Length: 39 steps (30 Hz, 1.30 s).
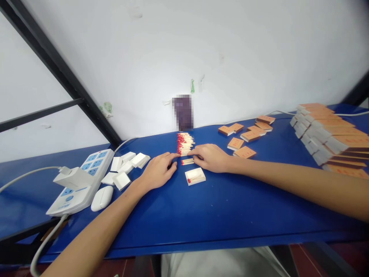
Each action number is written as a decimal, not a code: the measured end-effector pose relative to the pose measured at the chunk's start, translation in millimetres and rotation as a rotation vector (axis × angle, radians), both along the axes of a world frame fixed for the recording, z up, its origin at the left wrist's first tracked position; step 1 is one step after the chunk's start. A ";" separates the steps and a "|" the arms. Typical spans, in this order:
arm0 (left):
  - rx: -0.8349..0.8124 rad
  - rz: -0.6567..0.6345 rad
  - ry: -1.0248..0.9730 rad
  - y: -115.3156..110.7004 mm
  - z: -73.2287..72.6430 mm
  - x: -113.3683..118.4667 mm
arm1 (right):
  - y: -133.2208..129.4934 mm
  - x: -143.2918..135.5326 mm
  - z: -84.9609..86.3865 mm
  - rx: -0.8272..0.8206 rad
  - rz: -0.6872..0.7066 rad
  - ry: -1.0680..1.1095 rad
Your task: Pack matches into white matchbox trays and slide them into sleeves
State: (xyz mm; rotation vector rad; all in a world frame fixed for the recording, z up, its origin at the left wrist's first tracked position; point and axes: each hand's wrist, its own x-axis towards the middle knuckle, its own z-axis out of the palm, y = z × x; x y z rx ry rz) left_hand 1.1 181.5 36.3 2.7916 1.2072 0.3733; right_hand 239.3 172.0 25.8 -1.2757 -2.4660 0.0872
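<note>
- Head view: your left hand (160, 171) is loosely curled, the index finger at the lower left edge of the match pile (185, 144) and the thumb apart; you seem to grip nothing.
- Your right hand (211, 157) has its index finger at the pile's lower right edge, with a gap to the thumb; nothing looks pinched.
- By that thumb lies a short row of matches (188, 161), apart from the pile on the blue table (219, 215).
- Nearest you, the open tray (195, 176) holds only a few matches, so filling looks barely begun there; most matches are outside it.
- Left of your left hand, a cluster of white trays (126, 167) lies loose; the insides you can see hold no matches.
- Beyond your right hand, loose orange matchboxes (250, 135) lie scattered; you cannot tell what is inside.
- Farther right stands a large stack of matchboxes (331, 134).
- Writing: the loose matchboxes carry reddish characters, too small for you to read; the power strip (95, 169) has faint print, also unreadable. No brand is legible.
</note>
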 end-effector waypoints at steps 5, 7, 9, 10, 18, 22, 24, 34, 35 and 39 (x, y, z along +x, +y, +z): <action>-0.014 -0.018 -0.011 0.5 -0.1 -1.0 | -0.2 0.3 -1.0 0.015 0.016 0.002; -0.019 -0.030 -0.020 0.5 -0.1 -0.9 | 0.1 0.3 -1.5 0.020 0.016 -0.006; -0.021 -0.040 -0.026 0.2 0.2 -0.5 | 0.6 0.1 -1.9 0.022 0.019 -0.008; -0.022 -0.043 -0.027 -0.1 0.4 -0.3 | 0.8 0.1 -2.0 0.022 0.022 -0.005; -0.015 -0.063 -0.017 -1.7 3.1 0.3 | 2.3 0.3 -4.0 0.026 0.046 0.039; -0.013 -0.070 -0.017 -1.9 3.3 0.1 | 3.0 0.5 -5.2 0.036 0.072 0.089; -0.017 -0.069 -0.024 -2.2 3.1 0.1 | 3.1 0.6 -5.0 0.034 0.103 0.121; -0.024 -0.075 -0.043 -2.3 1.9 -0.1 | 5.0 4.7 -4.3 0.004 0.258 0.116; -0.024 -0.073 -0.043 -2.3 2.0 -0.1 | 5.3 4.9 -4.5 -0.001 0.256 0.112; -0.021 -0.068 -0.034 -2.1 2.1 0.5 | 5.9 4.8 -4.9 0.001 0.262 0.107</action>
